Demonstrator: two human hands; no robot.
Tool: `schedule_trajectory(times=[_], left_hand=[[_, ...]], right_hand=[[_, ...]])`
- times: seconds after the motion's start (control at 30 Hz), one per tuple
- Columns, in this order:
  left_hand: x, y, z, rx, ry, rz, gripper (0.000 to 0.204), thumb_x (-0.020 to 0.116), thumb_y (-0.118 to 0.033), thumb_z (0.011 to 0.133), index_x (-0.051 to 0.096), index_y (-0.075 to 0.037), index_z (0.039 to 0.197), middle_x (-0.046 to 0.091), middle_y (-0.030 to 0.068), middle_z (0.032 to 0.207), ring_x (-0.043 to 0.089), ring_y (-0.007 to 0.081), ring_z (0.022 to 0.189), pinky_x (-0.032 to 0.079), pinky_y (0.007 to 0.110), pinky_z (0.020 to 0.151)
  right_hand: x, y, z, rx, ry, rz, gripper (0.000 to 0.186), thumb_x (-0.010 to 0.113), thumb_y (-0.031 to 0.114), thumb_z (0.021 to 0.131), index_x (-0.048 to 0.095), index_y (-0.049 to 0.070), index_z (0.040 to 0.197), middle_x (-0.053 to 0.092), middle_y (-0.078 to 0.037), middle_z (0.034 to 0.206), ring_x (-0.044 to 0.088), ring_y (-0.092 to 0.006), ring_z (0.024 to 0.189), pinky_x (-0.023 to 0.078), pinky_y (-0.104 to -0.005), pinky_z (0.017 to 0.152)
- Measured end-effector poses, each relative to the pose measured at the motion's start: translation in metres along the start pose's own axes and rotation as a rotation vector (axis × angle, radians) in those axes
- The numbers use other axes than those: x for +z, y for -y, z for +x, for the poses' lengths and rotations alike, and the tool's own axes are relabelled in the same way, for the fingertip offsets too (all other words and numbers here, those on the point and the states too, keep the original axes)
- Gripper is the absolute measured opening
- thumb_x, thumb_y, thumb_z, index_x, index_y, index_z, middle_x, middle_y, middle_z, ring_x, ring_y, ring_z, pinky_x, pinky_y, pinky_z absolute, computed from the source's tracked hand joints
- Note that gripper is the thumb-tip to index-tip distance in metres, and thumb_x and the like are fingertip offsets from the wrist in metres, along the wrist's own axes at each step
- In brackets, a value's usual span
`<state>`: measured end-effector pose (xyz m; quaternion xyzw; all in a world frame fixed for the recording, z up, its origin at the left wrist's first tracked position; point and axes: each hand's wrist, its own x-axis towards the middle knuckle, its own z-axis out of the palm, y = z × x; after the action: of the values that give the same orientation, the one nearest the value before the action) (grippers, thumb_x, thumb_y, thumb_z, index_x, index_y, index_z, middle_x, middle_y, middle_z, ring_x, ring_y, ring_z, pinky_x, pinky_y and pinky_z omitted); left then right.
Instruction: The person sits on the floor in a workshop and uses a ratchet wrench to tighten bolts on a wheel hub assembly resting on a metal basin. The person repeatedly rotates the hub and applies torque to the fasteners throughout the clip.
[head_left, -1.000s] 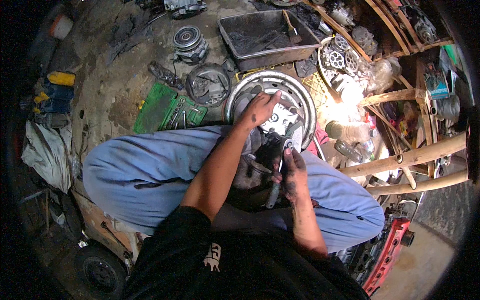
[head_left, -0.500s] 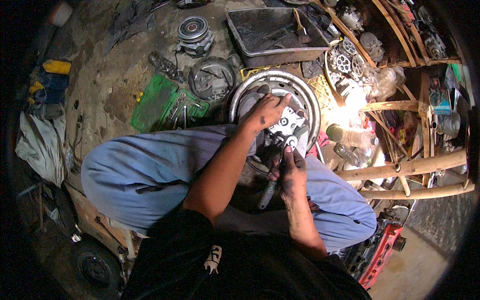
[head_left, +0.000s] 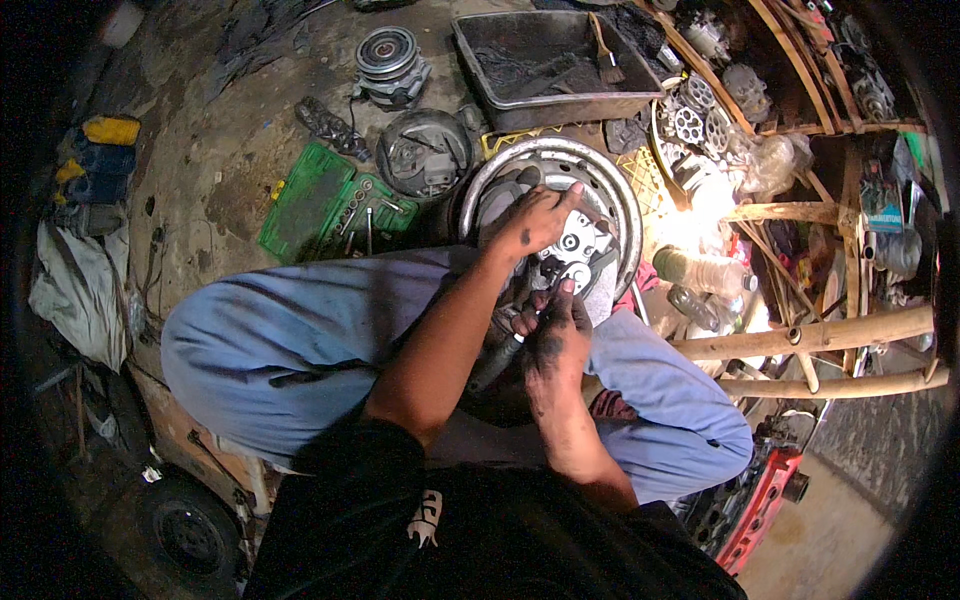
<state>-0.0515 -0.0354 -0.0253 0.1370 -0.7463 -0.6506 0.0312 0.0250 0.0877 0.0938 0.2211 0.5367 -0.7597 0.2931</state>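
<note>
Between my legs a silvery metal housing [head_left: 582,240] with a round hole in its face rests on a steel wheel rim [head_left: 627,215]. My left hand [head_left: 532,222] grips the housing from its left side, with the index finger stretched along its top. My right hand [head_left: 560,345] is closed around a ratchet wrench [head_left: 500,358], thumb pressed near its round head. That head sits against the near end of the housing; whatever is under it is hidden. The dark handle slants down to the left, out past my fingers.
An open green socket case [head_left: 310,200] lies on the left floor. Beyond it are a round dished metal part [head_left: 425,152] and a pulley unit [head_left: 388,65]. A black tray [head_left: 560,110] with a brush [head_left: 607,50] stands ahead. Bamboo shelving [head_left: 820,335] and bottles [head_left: 705,270] crowd the right.
My right hand has moved left, and the ratchet wrench's handle has swung left with it. My left hand stays in nearly the same place on the housing.
</note>
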Motion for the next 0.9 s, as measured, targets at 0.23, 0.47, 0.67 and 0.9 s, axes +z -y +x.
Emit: schedule_trajectory(times=[0.23,0.47,0.67,0.9], left_hand=[[-0.018,-0.030,-0.009,-0.260,0.112,-0.103,0.070,0.026,-0.058,0.101,0.068,-0.003,0.114,0.065,0.0224,0.108,0.060,0.0326,0.102,0.044,0.041,0.094],[-0.024,-0.057,-0.031,-0.080,-0.290,0.273,0.054,0.039,-0.046,0.101,0.059,0.005,0.108,0.061,0.0296,0.105,0.059,0.0440,0.102,0.045,0.048,0.089],[-0.014,-0.095,-0.121,-0.180,0.112,0.485,0.034,0.058,-0.031,0.094,0.059,-0.002,0.111,0.065,0.0247,0.098,0.063,0.0389,0.092,0.048,0.050,0.081],[0.009,-0.076,-0.160,-0.130,-0.063,0.400,0.030,0.072,-0.030,0.083,0.069,-0.003,0.098,0.068,0.0215,0.093,0.066,0.0393,0.086,0.052,0.044,0.077]], right_hand=[[-0.029,0.010,0.005,0.072,0.122,-0.115,0.032,0.057,0.035,0.098,0.051,0.004,0.094,0.049,-0.005,0.073,0.042,-0.0130,0.055,0.036,-0.0256,0.048],[-0.038,0.009,0.011,-0.008,0.194,-0.263,0.029,0.056,0.031,0.099,0.057,0.003,0.098,0.055,-0.005,0.074,0.050,-0.0131,0.055,0.041,-0.0259,0.048],[-0.047,0.017,0.018,0.017,0.110,-0.376,0.028,0.060,0.030,0.097,0.064,0.003,0.102,0.062,-0.001,0.072,0.053,-0.0088,0.051,0.040,-0.0227,0.044],[-0.083,0.026,0.030,-0.037,0.154,-0.587,0.037,0.065,0.035,0.093,0.067,-0.001,0.103,0.064,-0.004,0.081,0.059,-0.0113,0.072,0.048,-0.0251,0.065]])
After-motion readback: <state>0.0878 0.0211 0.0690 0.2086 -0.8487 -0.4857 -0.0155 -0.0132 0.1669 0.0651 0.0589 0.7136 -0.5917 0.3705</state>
